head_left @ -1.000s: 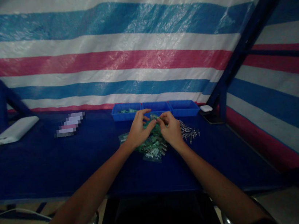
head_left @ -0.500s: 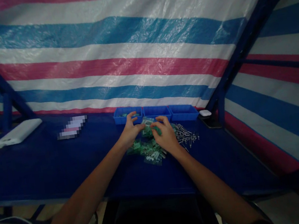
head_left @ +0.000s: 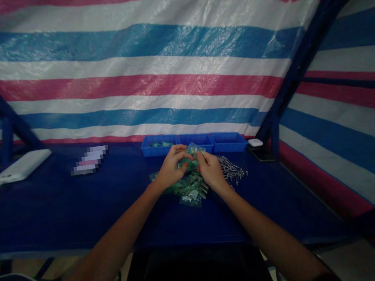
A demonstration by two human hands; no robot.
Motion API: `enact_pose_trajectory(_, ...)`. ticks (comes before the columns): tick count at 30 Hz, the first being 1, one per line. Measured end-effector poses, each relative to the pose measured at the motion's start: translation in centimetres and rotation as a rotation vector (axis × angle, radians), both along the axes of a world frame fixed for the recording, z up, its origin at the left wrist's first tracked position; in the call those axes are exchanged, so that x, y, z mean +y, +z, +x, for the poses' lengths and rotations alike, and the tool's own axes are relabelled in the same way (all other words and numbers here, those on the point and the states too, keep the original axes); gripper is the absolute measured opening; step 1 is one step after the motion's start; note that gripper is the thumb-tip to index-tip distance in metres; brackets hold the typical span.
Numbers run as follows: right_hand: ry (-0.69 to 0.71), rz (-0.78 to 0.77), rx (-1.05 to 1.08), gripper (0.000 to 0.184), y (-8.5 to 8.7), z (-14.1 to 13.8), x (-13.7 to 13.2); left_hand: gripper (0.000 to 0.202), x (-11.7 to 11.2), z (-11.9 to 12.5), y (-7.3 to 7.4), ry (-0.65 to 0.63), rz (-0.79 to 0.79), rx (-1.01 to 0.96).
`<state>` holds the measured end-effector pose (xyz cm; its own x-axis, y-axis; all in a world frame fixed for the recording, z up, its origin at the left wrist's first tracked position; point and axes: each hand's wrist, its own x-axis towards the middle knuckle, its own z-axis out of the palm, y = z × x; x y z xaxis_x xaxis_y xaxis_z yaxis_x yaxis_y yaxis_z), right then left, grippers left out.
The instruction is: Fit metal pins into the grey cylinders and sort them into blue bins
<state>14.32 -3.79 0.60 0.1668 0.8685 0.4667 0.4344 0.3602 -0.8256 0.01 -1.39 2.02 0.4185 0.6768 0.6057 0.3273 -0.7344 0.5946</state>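
Both hands meet over a heap of small green circuit boards point(head_left: 190, 191) on the blue table point(head_left: 61, 208). My left hand point(head_left: 171, 168) pinches one green board point(head_left: 193, 151) lifted above the heap. My right hand point(head_left: 209, 169) grips the same board from the right side, fingers closed on its edge. A scatter of metal pins point(head_left: 232, 170) lies just right of my right hand.
Three blue bins point(head_left: 195, 141) stand in a row behind the hands; the left one holds green pieces. A white power bank point(head_left: 21, 166) with a cable lies far left, a blurred flat item point(head_left: 89, 159) beside it. A small white object point(head_left: 255, 142) sits near the right post. Striped tarp walls enclose the table.
The hands dipped to the heap half a second ago with the left fingers spread, then rose again; both now pinch a green board held above the pile.
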Motion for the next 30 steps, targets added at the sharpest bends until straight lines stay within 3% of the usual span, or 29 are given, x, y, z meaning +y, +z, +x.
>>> enact_pose_trajectory(3, -0.001, 0.114, -0.231, 0.03, 0.3, 0.3, -0.3, 0.018, 0.4, -0.1, -0.1, 0.056, -0.202, -0.044)
enact_pose_trajectory(7, 0.039, 0.199, -0.407, 0.035, 0.4, 0.5, -0.3, 0.039, 1.1, -0.1, -0.4, 0.021, -0.625, -0.275)
enact_pose_trajectory(13, 0.073, 0.281, -0.405, 0.047, 0.0, 0.5, -0.1, 0.02, 1.0, 0.2, -0.3, -0.084, -1.008, -0.542)
enact_pose_trajectory(15, 0.049, 0.279, -0.381, 0.05, 0.0, 0.7, 0.1, 0.018, 1.2, 0.2, 0.2, -0.095, -1.052, -0.654)
enact_pose_trajectory(18, -0.014, 0.257, -0.343, 0.047, 0.1, 1.3, 0.5, 0.016, 2.1, -0.1, 0.8, -0.028, -1.033, -0.789)
enact_pose_trajectory(21, -0.078, 0.23, -0.349, 0.035, -0.1, 1.9, 1.0, 0.029, 2.8, -0.3, 0.2, 0.063, -0.986, -0.554)
enact_pose_trajectory(23, -0.098, 0.187, -0.391, 0.029, -0.5, 2.2, 1.3, 0.034, 2.8, -0.3, -1.0, 0.163, -0.753, -0.239)
enact_pose_trajectory(26, -0.097, 0.096, -0.509, 0.025, -1.0, 2.2, 1.6, 0.031, 2.6, 0.1, -3.0, 0.255, -0.27, 0.167)
enact_pose_trajectory(28, -0.086, 0.04, -0.592, 0.023, -1.2, 2.1, 1.5, 0.031, 2.7, 0.4, -3.8, 0.268, -0.12, 0.33)
enact_pose_trajectory(30, -0.076, 0.009, -0.644, 0.022, -1.1, 1.8, 1.3, 0.03, 3.1, 0.4, -4.0, 0.297, -0.085, 0.397)
